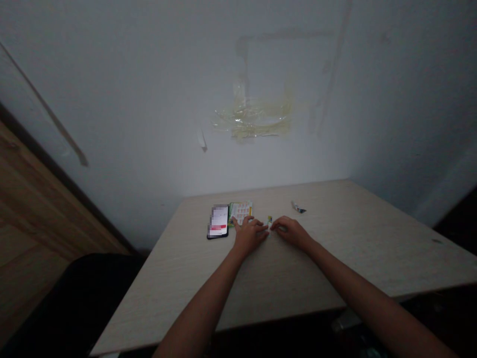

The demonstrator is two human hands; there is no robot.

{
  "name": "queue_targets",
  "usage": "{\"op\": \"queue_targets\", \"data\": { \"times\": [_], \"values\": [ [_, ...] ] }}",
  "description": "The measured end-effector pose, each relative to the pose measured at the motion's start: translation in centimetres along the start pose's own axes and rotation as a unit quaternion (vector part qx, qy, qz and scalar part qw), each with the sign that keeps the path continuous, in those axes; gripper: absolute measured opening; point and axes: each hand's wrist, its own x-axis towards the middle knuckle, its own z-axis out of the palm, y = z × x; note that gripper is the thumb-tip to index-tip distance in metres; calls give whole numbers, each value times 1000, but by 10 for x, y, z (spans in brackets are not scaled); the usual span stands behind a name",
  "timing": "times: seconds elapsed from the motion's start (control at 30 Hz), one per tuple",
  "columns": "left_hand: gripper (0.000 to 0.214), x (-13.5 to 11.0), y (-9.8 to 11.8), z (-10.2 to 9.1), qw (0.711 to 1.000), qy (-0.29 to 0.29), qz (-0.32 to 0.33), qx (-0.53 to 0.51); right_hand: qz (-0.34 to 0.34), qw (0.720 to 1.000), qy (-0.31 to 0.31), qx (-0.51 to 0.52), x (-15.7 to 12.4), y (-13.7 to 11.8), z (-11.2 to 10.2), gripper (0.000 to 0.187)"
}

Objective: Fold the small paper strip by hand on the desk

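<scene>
My left hand rests on the table with its fingers spread, the thumb side over the lower edge of a printed card or packet with green and yellow edges. A small green, yellow and white piece lies between my two hands, near the fingertips of both. My right hand has its fingers curled together beside that piece. Whatever they pinch, if anything, is too small to make out. Left of the card lies a phone with a lit screen.
The pale wooden table stands against a grey wall with clear tape stuck on it. A small crumpled wrapper-like scrap lies right of my hands. A dark chair-like shape is at the left.
</scene>
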Motion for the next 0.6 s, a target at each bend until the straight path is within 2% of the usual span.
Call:
{"op": "queue_targets", "data": {
  "times": [0.27,0.6],
  "values": [
    [25,0,0,-1,1000,-7,-1,8,39,995,4,-91,4,-6,0,14],
    [25,1,2,-4,1000,-21,-5,11,82,986,17,-147,12,-2,2,12]
  ]
}}
